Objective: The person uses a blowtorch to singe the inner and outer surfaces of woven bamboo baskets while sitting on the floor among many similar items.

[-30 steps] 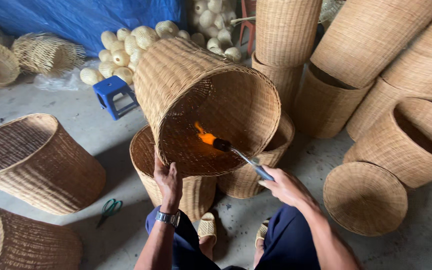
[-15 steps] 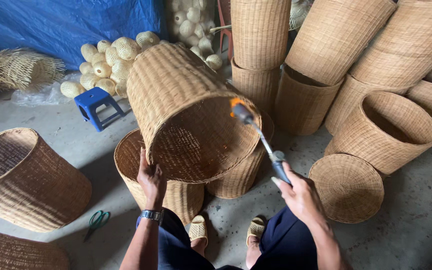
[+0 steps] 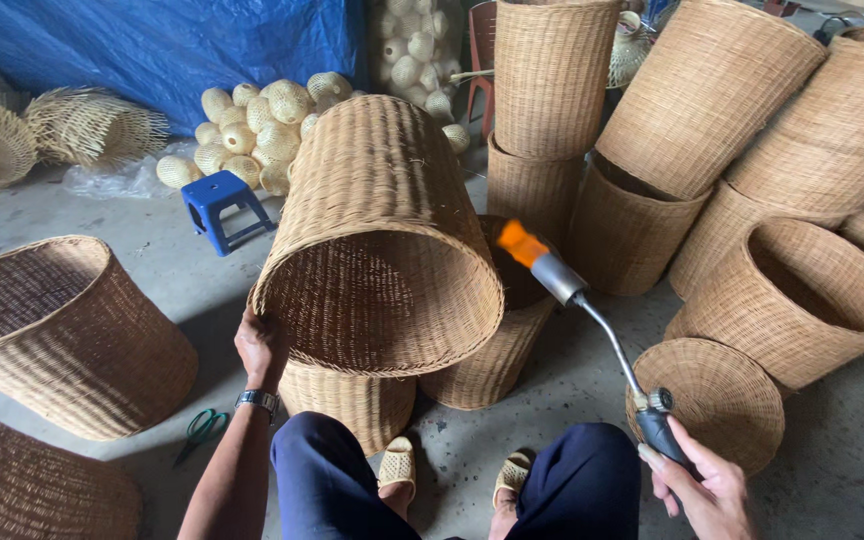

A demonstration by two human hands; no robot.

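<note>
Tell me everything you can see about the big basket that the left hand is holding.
The big basket is a tall round one of tan woven wicker, with a thicker braided rim. It lies tilted on its side, its open mouth facing the camera, resting on a smaller upright basket. The left hand grips its lower rim. The torch in the right hand burns orange beside its right edge; whether the flame touches it cannot be told.

baskets [image 3: 712, 150] crowd right, bare floor [image 3: 132, 215] left, seemingly
</note>
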